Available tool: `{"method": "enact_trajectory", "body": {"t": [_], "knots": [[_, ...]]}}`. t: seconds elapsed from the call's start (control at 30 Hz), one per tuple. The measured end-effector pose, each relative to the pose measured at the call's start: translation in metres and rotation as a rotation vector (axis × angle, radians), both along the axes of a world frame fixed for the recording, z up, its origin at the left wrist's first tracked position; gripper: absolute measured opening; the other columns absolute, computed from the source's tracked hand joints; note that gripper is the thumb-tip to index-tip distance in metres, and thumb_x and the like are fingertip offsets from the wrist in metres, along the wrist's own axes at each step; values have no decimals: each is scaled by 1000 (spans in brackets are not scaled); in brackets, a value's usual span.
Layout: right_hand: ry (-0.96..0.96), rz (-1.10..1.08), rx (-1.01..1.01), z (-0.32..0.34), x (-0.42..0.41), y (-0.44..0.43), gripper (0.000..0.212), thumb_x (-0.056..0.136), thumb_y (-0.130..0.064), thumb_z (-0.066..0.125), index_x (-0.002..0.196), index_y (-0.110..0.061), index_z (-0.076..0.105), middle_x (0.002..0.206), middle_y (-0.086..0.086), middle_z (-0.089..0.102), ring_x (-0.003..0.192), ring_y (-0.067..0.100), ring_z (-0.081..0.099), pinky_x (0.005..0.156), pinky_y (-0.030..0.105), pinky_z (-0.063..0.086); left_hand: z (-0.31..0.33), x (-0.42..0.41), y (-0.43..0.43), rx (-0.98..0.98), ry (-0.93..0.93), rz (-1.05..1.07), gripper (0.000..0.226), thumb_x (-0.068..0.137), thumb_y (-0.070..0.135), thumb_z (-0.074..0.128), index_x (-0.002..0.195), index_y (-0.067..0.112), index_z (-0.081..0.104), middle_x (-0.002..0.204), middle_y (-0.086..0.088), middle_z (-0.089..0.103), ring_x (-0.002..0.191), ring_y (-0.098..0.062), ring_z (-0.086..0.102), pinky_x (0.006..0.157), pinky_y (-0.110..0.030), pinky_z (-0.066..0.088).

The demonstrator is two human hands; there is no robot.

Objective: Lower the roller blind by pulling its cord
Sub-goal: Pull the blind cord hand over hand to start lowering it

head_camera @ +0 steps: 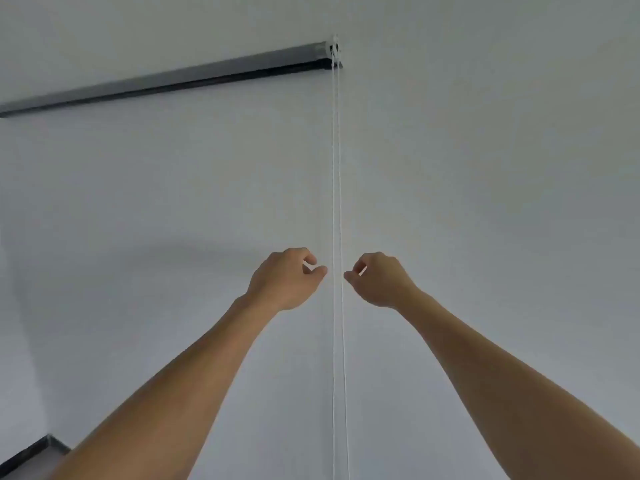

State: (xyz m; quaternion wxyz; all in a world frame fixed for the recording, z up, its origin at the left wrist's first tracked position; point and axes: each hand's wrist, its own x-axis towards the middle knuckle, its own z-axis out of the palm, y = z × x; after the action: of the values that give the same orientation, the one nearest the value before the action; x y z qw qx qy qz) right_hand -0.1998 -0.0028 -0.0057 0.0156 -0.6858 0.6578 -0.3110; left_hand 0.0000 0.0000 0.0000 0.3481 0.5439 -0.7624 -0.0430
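A white looped cord (336, 168) hangs as two thin strands from the right end of the dark blind housing (166, 79) high on the wall. The pale blind fabric (173, 188) hangs flat below the housing. My left hand (285, 278) is raised just left of the cord, thumb and forefinger curled with a small gap, fingertips a little short of the strands. My right hand (377, 280) mirrors it just right of the cord, fingers curled and pinched loosely. Neither hand visibly grips the cord, which runs straight down between them.
A plain white wall (485, 168) fills the right side. A dark frame corner (38, 448) shows at the bottom left, partly behind my left forearm. The cord continues down past the lower edge of the view.
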Motion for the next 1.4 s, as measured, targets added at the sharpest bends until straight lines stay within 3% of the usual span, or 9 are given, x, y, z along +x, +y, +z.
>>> {"method": "enact_trajectory", "body": {"t": [0.13,0.37,0.47,0.57,0.73,0.93,1.1,1.23,1.4], "knots": [[-152,69,-57,18,-6,-47,46,100,-43,53,135,-14,52,119,6,69,105,26,64,87,38,52,-5,-12,-25,67,-4,35,44,88,61,54,121,33,62,95,20,64,90,-10,67,84,-36,58],[-432,289,-276,79,-1,-131,49,106,-36,39,148,-10,38,112,8,64,103,27,62,81,32,43,-9,-16,-63,70,50,154,42,87,63,54,117,36,64,88,24,62,82,0,65,72,-28,55],[-615,400,-270,98,7,-157,44,105,-38,38,141,-13,45,111,5,66,97,25,65,81,39,51,-5,-19,-75,61,67,212,41,88,62,55,116,36,66,91,22,63,82,0,64,69,-25,52],[-671,515,-295,107,16,-176,32,106,-38,38,115,-13,54,94,6,69,84,24,68,77,43,55,4,-25,-87,35,80,256,39,89,62,55,114,35,67,95,19,67,86,-2,64,71,-25,51],[-578,488,-477,90,14,-186,40,110,-35,25,99,-15,58,75,-11,56,65,3,56,55,16,37,30,-43,-107,-210,241,302,23,94,49,56,107,32,64,89,13,74,80,-6,71,73,-30,57],[-678,590,-529,56,3,-179,38,111,-29,27,91,-13,54,63,-7,48,53,2,47,53,13,38,71,-82,-123,-560,467,277,6,95,35,53,91,34,57,71,11,68,67,-9,70,59,-19,53],[-720,672,-485,24,-7,-168,38,111,-30,27,89,-14,53,59,-9,46,48,2,46,49,12,37,100,-120,-141,-534,539,188,17,96,43,51,101,29,58,84,12,72,76,-3,70,67,-17,53],[-663,677,-431,-12,-15,-162,38,110,-34,25,85,-20,50,57,-8,44,47,7,43,47,17,35,125,-142,-152,-388,683,114,35,100,47,48,118,19,58,100,5,72,86,-11,74,80,-32,58],[-587,666,-281,-72,-25,-152,37,105,-44,22,80,-29,45,51,-9,41,43,4,44,45,18,35,151,-157,-153,-296,937,5,36,105,46,41,113,17,60,81,2,66,47,-4,57,49,-21,46]]}}
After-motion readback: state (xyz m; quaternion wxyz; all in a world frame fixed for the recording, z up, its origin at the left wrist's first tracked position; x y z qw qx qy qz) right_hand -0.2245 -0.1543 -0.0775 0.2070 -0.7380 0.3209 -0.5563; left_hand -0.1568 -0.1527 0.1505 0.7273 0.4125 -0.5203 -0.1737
